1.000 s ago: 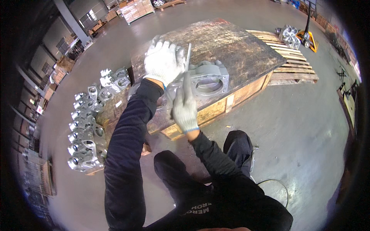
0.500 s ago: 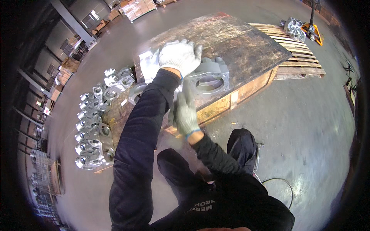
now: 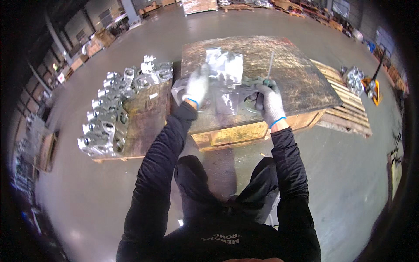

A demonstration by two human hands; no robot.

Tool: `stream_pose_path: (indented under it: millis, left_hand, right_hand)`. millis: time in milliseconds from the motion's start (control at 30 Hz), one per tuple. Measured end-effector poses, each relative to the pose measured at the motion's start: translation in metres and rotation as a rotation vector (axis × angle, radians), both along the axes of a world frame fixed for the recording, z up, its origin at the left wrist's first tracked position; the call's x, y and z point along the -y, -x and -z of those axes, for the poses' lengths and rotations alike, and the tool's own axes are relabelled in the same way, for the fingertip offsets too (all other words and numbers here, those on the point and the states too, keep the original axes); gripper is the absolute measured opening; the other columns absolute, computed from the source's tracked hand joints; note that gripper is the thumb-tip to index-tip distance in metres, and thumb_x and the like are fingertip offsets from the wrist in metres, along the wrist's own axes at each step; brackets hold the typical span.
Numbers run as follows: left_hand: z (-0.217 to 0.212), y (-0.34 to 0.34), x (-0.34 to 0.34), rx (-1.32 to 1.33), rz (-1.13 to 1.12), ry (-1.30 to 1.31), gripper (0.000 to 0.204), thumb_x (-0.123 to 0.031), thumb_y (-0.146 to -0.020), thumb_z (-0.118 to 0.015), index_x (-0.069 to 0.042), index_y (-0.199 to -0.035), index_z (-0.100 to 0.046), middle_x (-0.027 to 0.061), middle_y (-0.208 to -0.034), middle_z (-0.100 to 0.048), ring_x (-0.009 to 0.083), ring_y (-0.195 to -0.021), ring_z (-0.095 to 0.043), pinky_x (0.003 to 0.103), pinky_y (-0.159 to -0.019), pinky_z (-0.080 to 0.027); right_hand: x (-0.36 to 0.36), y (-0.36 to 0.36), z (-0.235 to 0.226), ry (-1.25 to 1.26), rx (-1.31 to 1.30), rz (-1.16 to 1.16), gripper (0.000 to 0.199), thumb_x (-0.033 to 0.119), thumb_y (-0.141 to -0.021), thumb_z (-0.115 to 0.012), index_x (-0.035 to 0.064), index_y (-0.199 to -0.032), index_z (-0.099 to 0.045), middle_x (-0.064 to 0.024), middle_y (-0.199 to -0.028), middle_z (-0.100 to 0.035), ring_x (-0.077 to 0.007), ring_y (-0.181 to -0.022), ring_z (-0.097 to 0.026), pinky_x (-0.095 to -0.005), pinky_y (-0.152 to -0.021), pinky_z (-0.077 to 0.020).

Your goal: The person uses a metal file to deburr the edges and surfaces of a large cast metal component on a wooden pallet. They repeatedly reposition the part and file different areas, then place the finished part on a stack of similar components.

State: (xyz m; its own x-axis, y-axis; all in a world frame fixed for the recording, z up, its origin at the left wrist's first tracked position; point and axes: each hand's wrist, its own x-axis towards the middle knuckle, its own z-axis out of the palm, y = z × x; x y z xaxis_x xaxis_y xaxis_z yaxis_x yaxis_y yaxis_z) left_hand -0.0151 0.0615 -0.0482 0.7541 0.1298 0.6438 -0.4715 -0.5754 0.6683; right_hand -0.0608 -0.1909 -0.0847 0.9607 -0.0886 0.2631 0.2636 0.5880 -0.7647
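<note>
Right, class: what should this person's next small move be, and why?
Probably steady the bright middle casting with the left hand: that hand, though blurred, is close beside it, while the right hand holds a slim tool pointing away across the tabletop, so bracing first seems sensible.

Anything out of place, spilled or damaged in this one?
I see no spill. The wooden bench top looks scuffed, its surface colour patchy as if worn. A small pale scrap lies loose on the floor in front, too small to identify.
</note>
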Motion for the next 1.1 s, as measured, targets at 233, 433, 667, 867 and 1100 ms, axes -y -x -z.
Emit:
stream_pose_path:
  millis: [233, 433, 667, 867, 1100]
  left_hand:
    - [0.039, 0.044, 0.027, -0.01, 0.165, 0.582, 0.054, -0.043, -0.112, -0.045, 0.007, -0.124, -0.063, 0.0258, -0.105, -0.071, 0.0301, -0.099, -0.067, 0.043, -0.092, -0.05]
    - [0.078, 0.144, 0.023, -0.105, 0.106, 0.371, 0.032, -0.026, -0.11, -0.05, 0.001, -0.119, -0.065, 0.0203, -0.094, -0.069, 0.0333, -0.086, -0.069, 0.042, -0.076, -0.053]
    - [0.131, 0.203, 0.031, 0.161, 0.091, 0.419, 0.03, -0.025, -0.108, -0.054, 0.004, -0.113, -0.06, 0.0248, -0.104, -0.064, 0.0439, -0.099, -0.065, 0.048, -0.087, -0.053]
    - [0.146, 0.217, 0.023, 0.087, 0.212, 0.391, 0.031, -0.029, -0.106, -0.055, 0.002, -0.106, -0.057, 0.0246, -0.105, -0.063, 0.0474, -0.103, -0.063, 0.05, -0.092, -0.051]
    - [0.149, 0.218, 0.021, 0.054, 0.193, 0.34, 0.036, -0.036, -0.107, -0.052, -0.001, -0.103, -0.056, 0.024, -0.103, -0.061, 0.0489, -0.104, -0.061, 0.052, -0.092, -0.05]
  right_hand:
    - [0.021, 0.005, -0.082, 0.997, 0.136, 0.214, 0.035, 0.016, -0.105, -0.061, 0.0061, -0.139, -0.061, -0.0075, -0.108, -0.071, -0.0137, -0.09, -0.066, -0.03, -0.082, -0.0547]
    - [0.0, 0.03, -0.159, 1.772, 0.469, -0.078, 0.038, 0.02, -0.101, -0.058, 0.0105, -0.137, -0.067, -0.0207, -0.116, -0.074, -0.033, -0.107, -0.073, -0.04, -0.092, -0.0558]
    - [-0.064, 0.061, -0.238, 2.183, 0.55, -0.473, 0.033, 0.028, -0.1, -0.063, 0.0144, -0.127, -0.075, -0.0151, -0.084, -0.075, -0.0254, -0.072, -0.071, -0.0386, -0.073, -0.055]
    - [-0.138, 0.077, -0.229, 2.552, 0.711, -0.505, 0.028, 0.017, -0.091, -0.059, 0.008, -0.108, -0.08, -0.0193, -0.089, -0.075, -0.0335, -0.083, -0.074, -0.048, -0.077, -0.0569]
    - [-0.159, 0.087, -0.252, 2.725, 0.598, -0.549, 0.025, 0.019, -0.085, -0.062, 0.0048, -0.096, -0.079, -0.0215, -0.083, -0.072, -0.0384, -0.077, -0.072, -0.0484, -0.074, -0.0573]
